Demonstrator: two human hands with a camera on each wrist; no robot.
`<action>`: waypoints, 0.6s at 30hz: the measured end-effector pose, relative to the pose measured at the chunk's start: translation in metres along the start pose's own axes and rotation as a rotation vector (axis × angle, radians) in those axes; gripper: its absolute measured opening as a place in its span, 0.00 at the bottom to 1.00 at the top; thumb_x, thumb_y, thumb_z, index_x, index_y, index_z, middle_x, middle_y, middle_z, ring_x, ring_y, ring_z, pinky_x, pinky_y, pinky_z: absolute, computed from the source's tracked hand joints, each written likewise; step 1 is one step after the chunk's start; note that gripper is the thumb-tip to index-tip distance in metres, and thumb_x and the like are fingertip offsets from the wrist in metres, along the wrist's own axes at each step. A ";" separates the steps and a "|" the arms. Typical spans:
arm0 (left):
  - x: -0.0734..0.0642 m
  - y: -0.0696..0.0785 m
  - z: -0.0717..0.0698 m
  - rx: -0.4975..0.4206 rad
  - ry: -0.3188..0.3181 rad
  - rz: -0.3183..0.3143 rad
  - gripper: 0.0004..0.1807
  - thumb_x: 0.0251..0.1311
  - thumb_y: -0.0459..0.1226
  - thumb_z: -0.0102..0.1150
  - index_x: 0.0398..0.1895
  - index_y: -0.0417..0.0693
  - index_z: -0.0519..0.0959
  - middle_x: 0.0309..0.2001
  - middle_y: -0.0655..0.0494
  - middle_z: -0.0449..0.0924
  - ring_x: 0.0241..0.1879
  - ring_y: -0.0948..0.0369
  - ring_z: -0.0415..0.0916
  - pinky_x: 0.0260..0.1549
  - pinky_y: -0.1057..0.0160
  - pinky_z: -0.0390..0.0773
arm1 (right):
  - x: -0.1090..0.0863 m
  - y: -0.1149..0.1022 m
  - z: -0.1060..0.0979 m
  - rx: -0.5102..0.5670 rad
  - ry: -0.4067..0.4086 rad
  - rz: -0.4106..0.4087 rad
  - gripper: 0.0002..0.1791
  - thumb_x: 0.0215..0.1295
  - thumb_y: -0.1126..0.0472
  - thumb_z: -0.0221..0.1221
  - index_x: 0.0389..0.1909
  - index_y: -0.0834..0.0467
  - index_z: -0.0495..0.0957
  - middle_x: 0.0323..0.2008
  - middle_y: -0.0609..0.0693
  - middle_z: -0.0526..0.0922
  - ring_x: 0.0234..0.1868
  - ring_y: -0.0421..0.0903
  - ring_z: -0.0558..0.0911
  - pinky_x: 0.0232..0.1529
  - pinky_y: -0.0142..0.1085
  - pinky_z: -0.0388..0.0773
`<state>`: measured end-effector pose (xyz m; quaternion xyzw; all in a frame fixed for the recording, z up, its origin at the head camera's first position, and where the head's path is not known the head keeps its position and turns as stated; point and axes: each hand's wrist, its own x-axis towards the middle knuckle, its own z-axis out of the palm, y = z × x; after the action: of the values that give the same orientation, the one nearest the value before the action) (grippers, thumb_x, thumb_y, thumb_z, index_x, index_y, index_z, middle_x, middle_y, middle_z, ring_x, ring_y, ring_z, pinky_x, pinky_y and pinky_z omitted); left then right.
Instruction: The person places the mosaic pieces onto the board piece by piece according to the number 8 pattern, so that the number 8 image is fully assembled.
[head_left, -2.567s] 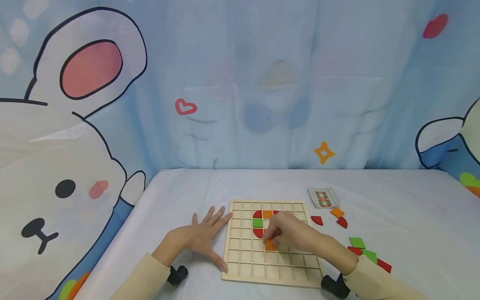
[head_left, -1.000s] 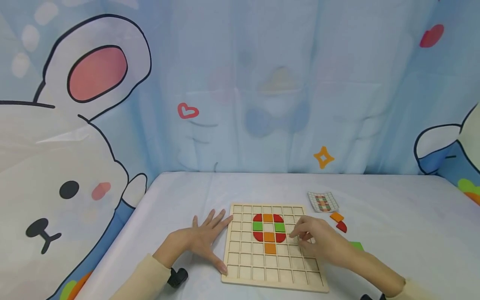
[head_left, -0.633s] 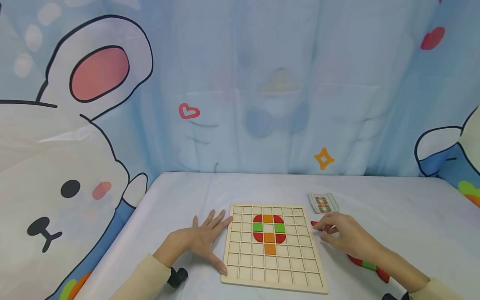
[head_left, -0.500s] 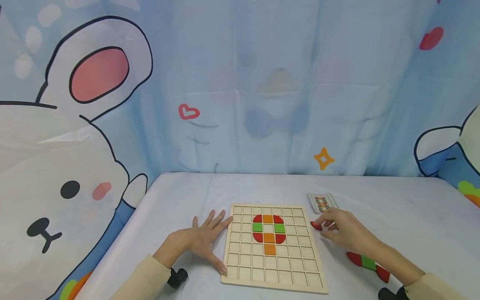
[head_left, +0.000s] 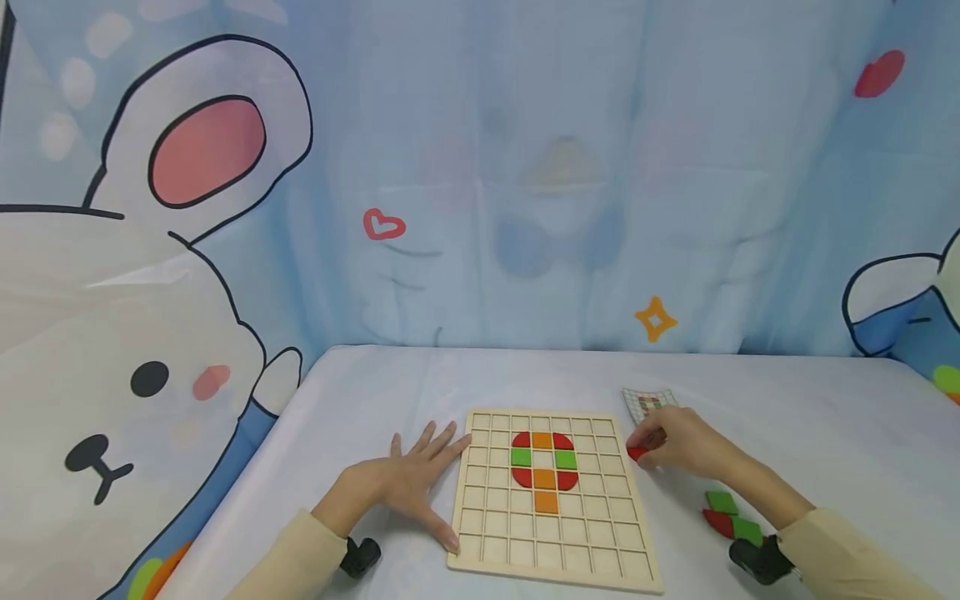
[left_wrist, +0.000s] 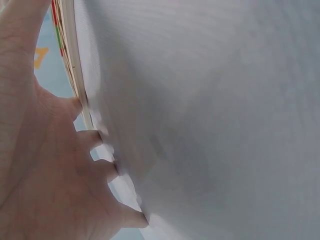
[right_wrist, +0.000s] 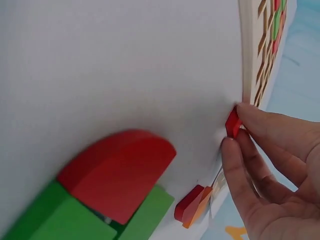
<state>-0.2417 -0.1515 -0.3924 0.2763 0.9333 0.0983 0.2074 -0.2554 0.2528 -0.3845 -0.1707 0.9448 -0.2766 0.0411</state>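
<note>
A red quarter-circle tile (head_left: 637, 453) is pinched between the thumb and fingertips of my right hand (head_left: 678, 437), just right of the board. The right wrist view shows that tile (right_wrist: 233, 122) close by the board's edge. My left hand (head_left: 405, 485) lies with fingers spread, its thumb and index fingertip at the left edge of the wooden grid board (head_left: 495, 525). On the board, red quarter-circles, green squares (head_left: 521, 457) and orange squares (head_left: 543, 479) form a ring around one bare cell, with another orange square (head_left: 547, 502) below.
A small printed pattern card (head_left: 637, 400) lies behind my right hand, partly hidden. Nearer my right forearm are green tiles (head_left: 722, 502) and a red tile (head_left: 718, 523). An orange tile (right_wrist: 198, 207) and another red one (right_wrist: 189, 204) show in the right wrist view.
My right hand has left the orange square in the board, moved right to the table and taken hold of a red quarter-circle tile. My left hand has stayed at the board's edge.
</note>
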 end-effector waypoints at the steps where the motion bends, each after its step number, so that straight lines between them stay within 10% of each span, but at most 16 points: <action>1: 0.000 0.000 0.000 0.002 0.000 0.000 0.72 0.49 0.63 0.79 0.87 0.60 0.37 0.86 0.49 0.28 0.83 0.45 0.24 0.70 0.22 0.32 | 0.000 0.001 -0.001 0.009 -0.005 0.011 0.10 0.56 0.72 0.75 0.39 0.65 0.88 0.34 0.47 0.86 0.34 0.44 0.80 0.32 0.33 0.80; 18: 0.003 0.000 0.002 0.010 0.003 -0.019 0.72 0.48 0.64 0.79 0.87 0.61 0.38 0.86 0.50 0.29 0.84 0.46 0.24 0.71 0.23 0.33 | -0.005 0.003 -0.004 0.080 -0.042 0.085 0.10 0.53 0.72 0.76 0.36 0.63 0.88 0.30 0.47 0.83 0.32 0.45 0.77 0.30 0.34 0.76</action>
<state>-0.2428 -0.1496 -0.3951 0.2685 0.9366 0.0921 0.2055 -0.2525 0.2583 -0.3827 -0.1345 0.9383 -0.3084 0.0796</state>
